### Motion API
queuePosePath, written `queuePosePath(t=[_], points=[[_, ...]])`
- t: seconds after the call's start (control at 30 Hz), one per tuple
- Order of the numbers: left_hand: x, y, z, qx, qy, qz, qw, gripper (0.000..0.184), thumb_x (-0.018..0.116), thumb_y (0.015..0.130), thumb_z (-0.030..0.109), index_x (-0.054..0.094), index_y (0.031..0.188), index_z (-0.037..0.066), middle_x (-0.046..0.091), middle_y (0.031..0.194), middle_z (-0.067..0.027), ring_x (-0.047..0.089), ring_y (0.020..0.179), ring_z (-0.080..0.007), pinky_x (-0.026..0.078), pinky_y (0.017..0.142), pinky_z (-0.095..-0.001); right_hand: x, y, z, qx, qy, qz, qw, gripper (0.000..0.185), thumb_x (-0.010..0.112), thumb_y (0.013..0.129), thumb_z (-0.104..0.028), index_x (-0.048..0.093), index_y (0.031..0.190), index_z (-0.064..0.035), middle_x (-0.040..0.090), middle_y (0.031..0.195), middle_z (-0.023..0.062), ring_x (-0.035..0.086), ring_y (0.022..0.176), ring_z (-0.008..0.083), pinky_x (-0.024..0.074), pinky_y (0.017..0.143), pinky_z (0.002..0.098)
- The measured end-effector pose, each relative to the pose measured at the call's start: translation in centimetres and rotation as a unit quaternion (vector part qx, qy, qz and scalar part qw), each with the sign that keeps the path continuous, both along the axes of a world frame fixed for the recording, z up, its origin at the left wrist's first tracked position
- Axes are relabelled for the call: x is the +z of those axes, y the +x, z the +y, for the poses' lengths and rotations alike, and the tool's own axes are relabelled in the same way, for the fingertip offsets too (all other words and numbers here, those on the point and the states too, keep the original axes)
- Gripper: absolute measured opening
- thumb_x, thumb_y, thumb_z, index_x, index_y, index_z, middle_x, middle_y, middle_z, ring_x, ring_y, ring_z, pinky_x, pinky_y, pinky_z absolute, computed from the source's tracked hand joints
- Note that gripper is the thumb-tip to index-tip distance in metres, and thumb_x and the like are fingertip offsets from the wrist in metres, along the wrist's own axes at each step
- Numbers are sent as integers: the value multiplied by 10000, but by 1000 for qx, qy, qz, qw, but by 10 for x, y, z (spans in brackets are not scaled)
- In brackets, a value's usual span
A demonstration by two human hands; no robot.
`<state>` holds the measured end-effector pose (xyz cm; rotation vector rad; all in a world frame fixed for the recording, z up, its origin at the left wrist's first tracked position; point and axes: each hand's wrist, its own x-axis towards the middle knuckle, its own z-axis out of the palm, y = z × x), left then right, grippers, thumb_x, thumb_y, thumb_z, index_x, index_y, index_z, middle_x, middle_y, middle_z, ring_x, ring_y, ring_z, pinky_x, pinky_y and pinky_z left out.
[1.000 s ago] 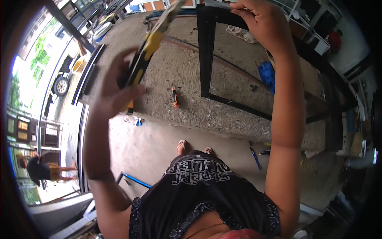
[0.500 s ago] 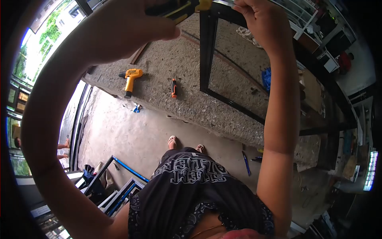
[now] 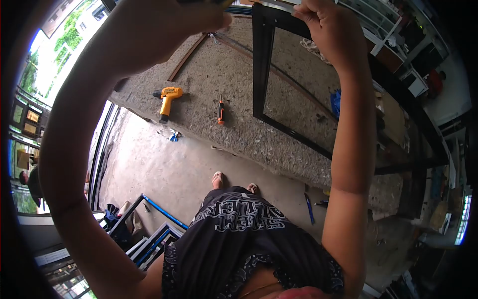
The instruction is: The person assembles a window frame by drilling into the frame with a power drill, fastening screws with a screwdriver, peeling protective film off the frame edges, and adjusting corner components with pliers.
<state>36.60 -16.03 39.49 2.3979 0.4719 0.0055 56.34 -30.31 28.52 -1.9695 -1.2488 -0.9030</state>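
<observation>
My left hand (image 3: 164,30) is at the top edge, partly cut off, its fingers wrapped round a black and yellow tape measure (image 3: 226,2) that barely shows. The pale measuring blade (image 3: 275,5) runs along the top of a black metal frame (image 3: 259,65) with an open middle. At the right end of the blade, my right hand (image 3: 326,25) is closed in a pinch on it, against the frame's top bar. The frame rests on a rough concrete ledge (image 3: 194,107).
On the ledge lie a yellow cordless drill (image 3: 169,102), an orange and black screwdriver (image 3: 221,112) and brown metal strips (image 3: 186,57). A blue pen-like tool (image 3: 309,208) lies on the floor. Blue and white frame pieces (image 3: 159,234) stand at lower left.
My left hand and the tape measure have moved up, so the tape measure has mostly left the view. The right hand keeps its pinch at the frame's top. The view has shifted slightly.
</observation>
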Motion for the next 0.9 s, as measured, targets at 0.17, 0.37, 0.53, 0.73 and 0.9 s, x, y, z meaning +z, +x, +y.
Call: queuePosePath(t=[0.17,0.37,0.53,0.73,0.9], points=[[-26,9,16,-16,113,18,993,654,680,851,158,438,1454,86,624,820,-25,527,611,-95,458,574,-239,2,-3,-1,-5,-16,32,999,108,691,837,-112,636,814,-22,662,764,173,660,718,345,499,636,417],[-8,-3,14,-57,-54,-47,996,740,688,811,132,395,1491,130,609,904,-55,567,788,-128,482,725,-265,4,-3,-2,13,-15,37,999,97,693,838,-106,649,820,-21,670,764,180,667,713,342,506,629,402],[-73,7,53,-108,188,-143,966,752,673,813,218,386,1505,153,645,1134,-118,607,874,-187,495,852,-342,8,-6,0,-41,-46,68,996,108,697,840,-107,646,815,-16,684,772,172,676,714,331,514,636,391],[-58,-10,46,28,53,-210,976,632,666,847,174,448,1436,103,606,953,-34,541,691,-90,473,640,-249,1,-1,0,39,-2,79,996,96,687,847,-91,636,835,-9,684,783,176,680,734,332,511,639,397],[-157,-2,101,31,26,-287,957,792,723,865,193,307,1539,196,618,1246,-129,627,976,-173,520,829,-321,12,-14,-3,-25,43,83,995,109,670,860,-85,596,853,-6,679,785,187,671,760,357,508,651,425]])
